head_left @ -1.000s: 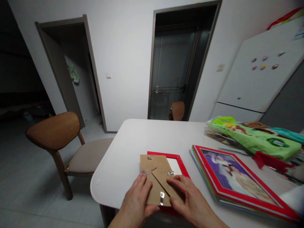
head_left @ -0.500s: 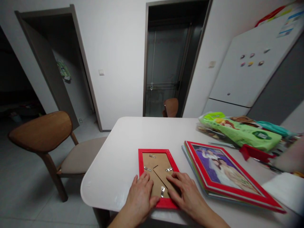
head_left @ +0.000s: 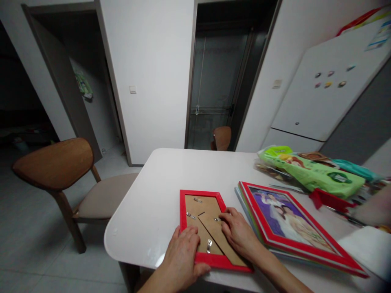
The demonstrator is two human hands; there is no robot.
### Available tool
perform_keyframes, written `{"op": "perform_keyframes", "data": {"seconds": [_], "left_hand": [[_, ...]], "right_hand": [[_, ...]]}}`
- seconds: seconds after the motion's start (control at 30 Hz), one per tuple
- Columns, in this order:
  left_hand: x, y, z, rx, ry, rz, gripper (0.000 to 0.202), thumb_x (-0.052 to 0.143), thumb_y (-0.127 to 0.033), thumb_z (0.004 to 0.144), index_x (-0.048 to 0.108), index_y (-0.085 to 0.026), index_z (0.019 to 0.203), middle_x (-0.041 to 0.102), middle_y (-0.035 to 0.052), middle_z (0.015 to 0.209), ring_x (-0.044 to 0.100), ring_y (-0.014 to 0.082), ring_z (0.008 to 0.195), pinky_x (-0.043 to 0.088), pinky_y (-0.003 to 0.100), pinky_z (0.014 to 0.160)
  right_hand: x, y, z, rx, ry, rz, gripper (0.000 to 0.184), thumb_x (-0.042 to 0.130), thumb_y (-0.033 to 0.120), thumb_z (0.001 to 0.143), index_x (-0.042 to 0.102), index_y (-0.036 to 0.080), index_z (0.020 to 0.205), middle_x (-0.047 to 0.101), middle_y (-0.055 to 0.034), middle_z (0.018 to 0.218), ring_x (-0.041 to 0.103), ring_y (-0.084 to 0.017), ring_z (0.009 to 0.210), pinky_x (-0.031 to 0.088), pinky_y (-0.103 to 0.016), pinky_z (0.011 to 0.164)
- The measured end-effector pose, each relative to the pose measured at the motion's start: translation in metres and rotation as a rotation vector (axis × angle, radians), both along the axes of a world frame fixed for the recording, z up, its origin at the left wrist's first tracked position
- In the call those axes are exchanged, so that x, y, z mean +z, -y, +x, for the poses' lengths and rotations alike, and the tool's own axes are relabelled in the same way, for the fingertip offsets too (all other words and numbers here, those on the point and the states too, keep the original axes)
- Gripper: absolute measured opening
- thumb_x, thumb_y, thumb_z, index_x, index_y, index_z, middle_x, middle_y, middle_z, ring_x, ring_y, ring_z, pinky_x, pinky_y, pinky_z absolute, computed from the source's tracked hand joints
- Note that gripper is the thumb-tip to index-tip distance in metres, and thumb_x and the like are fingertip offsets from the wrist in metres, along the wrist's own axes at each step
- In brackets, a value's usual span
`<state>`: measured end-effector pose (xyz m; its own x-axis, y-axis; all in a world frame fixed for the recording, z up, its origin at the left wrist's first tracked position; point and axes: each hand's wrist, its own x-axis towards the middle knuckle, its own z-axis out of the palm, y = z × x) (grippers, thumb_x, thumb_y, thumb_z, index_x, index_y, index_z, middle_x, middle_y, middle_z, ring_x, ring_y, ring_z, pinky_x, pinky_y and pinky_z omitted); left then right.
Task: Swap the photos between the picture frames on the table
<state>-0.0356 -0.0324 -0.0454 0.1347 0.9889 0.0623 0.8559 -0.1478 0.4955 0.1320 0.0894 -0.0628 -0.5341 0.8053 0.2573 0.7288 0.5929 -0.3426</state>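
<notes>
A red picture frame (head_left: pixel 183 211) lies face down on the white table, its brown backing board (head_left: pixel 203 234) showing. A brown stand leg (head_left: pixel 224 243) runs diagonally across the board, its lower end over the frame's bottom rim. My left hand (head_left: pixel 182 254) grips the lower left corner, fingers over the left side and thumb along the bottom rim. With curled fingers, my right hand (head_left: pixel 240 232) presses on the metal clip (head_left: pixel 216 219) at the right side, which is partly covered. Other clips show at the top (head_left: pixel 198 200), left (head_left: pixel 191 216) and bottom (head_left: pixel 209 246).
Right of the frame, a stack of frames (head_left: pixel 269 219) is topped by a red-rimmed photo. Behind it lie a green tissue pack (head_left: pixel 330 171) and a red object (head_left: pixel 331 200). A wooden chair (head_left: pixel 58 162) stands left of the table (head_left: pixel 146 203).
My right hand has moved up from the lower right of the backing board to the right-hand clip, uncovering the stand leg's lower end. My left hand has stayed nearly in place.
</notes>
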Motion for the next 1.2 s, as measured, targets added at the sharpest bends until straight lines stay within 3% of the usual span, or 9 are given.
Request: {"op": "perform_keyframes", "data": {"seconds": [0.23, 0.37, 0.43, 0.57, 0.7, 0.8, 1.0, 1.2], "left_hand": [[-0.002, 0.002, -0.001, -0.002, -0.001, -0.008, 0.051, 0.063, -0.039, 0.063, 0.050, -0.016, 0.106, 0.041, 0.0121, 0.125, 0.035, 0.0249, 0.115, 0.017, 0.044, 0.099], [-0.003, 0.004, -0.002, -0.014, -0.007, 0.013, 0.050, 0.064, -0.038, 0.063, 0.050, -0.015, 0.105, 0.041, 0.0127, 0.125, 0.035, 0.0250, 0.115, 0.017, 0.044, 0.099], [-0.004, 0.004, -0.002, -0.026, -0.016, 0.022, 0.049, 0.064, -0.037, 0.063, 0.050, -0.015, 0.104, 0.041, 0.0128, 0.125, 0.035, 0.0246, 0.115, 0.018, 0.044, 0.099], [-0.006, 0.003, -0.002, -0.022, -0.027, 0.020, 0.046, 0.063, -0.037, 0.065, 0.051, -0.015, 0.103, 0.040, 0.0123, 0.126, 0.034, 0.0232, 0.116, 0.020, 0.042, 0.099], [-0.007, 0.002, -0.002, -0.023, -0.032, 0.015, 0.049, 0.063, -0.038, 0.065, 0.050, -0.012, 0.105, 0.041, 0.0129, 0.125, 0.035, 0.0228, 0.116, 0.021, 0.041, 0.099], [-0.009, 0.002, -0.003, -0.022, -0.034, 0.021, 0.051, 0.064, -0.037, 0.064, 0.050, -0.012, 0.106, 0.042, 0.0135, 0.124, 0.035, 0.0232, 0.115, 0.021, 0.041, 0.099], [-0.014, 0.002, -0.006, -0.040, -0.003, 0.060, 0.044, 0.067, -0.034, 0.061, 0.053, -0.015, 0.098, 0.044, 0.0116, 0.122, 0.038, 0.0229, 0.114, 0.021, 0.041, 0.099], [-0.014, 0.001, -0.006, -0.031, 0.034, 0.056, 0.042, 0.068, -0.036, 0.059, 0.055, -0.015, 0.093, 0.046, 0.0122, 0.120, 0.039, 0.0240, 0.113, 0.021, 0.042, 0.098]], "right_hand": [[-0.006, -0.008, 0.003, -0.025, -0.027, -0.029, 0.027, 0.037, 0.017, 0.073, 0.063, 0.014, 0.078, 0.051, -0.0095, 0.091, 0.050, -0.018, 0.085, 0.037, -0.028, 0.079], [0.000, 0.003, 0.004, -0.014, -0.003, 0.010, 0.029, 0.038, 0.021, 0.075, 0.063, 0.016, 0.088, 0.054, -0.0102, 0.094, 0.048, -0.020, 0.088, 0.036, -0.031, 0.081], [0.005, 0.016, 0.002, 0.064, 0.002, 0.059, 0.028, 0.040, 0.023, 0.076, 0.062, 0.020, 0.092, 0.054, -0.0094, 0.098, 0.046, -0.021, 0.092, 0.035, -0.035, 0.081], [0.014, 0.044, -0.003, 0.390, 0.043, 0.019, 0.022, 0.043, 0.023, 0.076, 0.063, 0.028, 0.086, 0.055, -0.0048, 0.097, 0.045, -0.020, 0.092, 0.036, -0.035, 0.077], [0.016, 0.056, -0.002, 0.497, 0.053, 0.028, 0.023, 0.041, 0.024, 0.078, 0.059, 0.028, 0.093, 0.054, -0.0047, 0.098, 0.042, -0.020, 0.094, 0.035, -0.036, 0.078], [0.015, 0.055, -0.001, 0.495, 0.060, 0.041, 0.024, 0.041, 0.027, 0.079, 0.057, 0.027, 0.097, 0.054, -0.0055, 0.100, 0.041, -0.021, 0.095, 0.034, -0.037, 0.078], [0.010, 0.043, -0.016, 0.400, 0.047, -0.057, 0.016, 0.047, 0.027, 0.076, 0.064, 0.028, 0.076, 0.056, -0.0022, 0.080, 0.045, -0.017, 0.079, 0.034, -0.032, 0.069], [0.009, 0.039, -0.015, 0.410, 0.004, -0.128, 0.014, 0.050, 0.021, 0.072, 0.063, 0.024, 0.069, 0.055, -0.0014, 0.081, 0.046, -0.016, 0.080, 0.033, -0.032, 0.074]]}}
